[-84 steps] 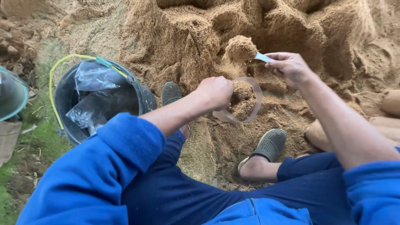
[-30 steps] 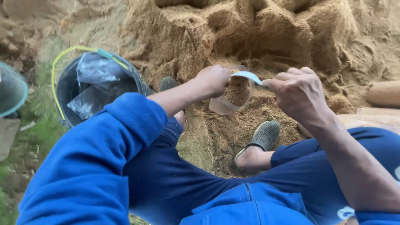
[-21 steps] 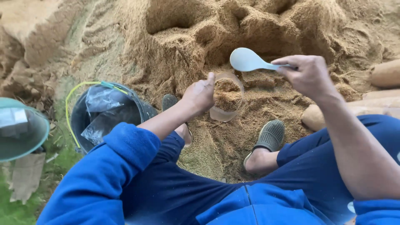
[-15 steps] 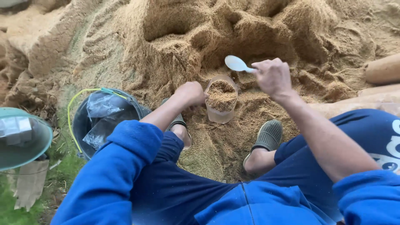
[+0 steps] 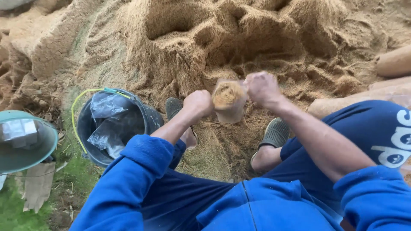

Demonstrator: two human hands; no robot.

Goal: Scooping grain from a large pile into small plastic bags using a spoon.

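Our left hand (image 5: pixel 199 104) grips the clear bag (image 5: pixel 229 102) of sawdust; our right hand (image 5: pixel 262 87), blurred, closes at its rim, between both hands. We should keep it upright while pressing gently.

Outdoor yard, sawdust heap (image 5: pixel 239 51), grass (image 5: pixel 13 209), black bucket (image 5: pixel 145 124)

Clear plastic cup (image 5: pixel 230 107) holds coarse, matt husk; dark bucket (image 5: pixel 112 128) lined with glossy plastic
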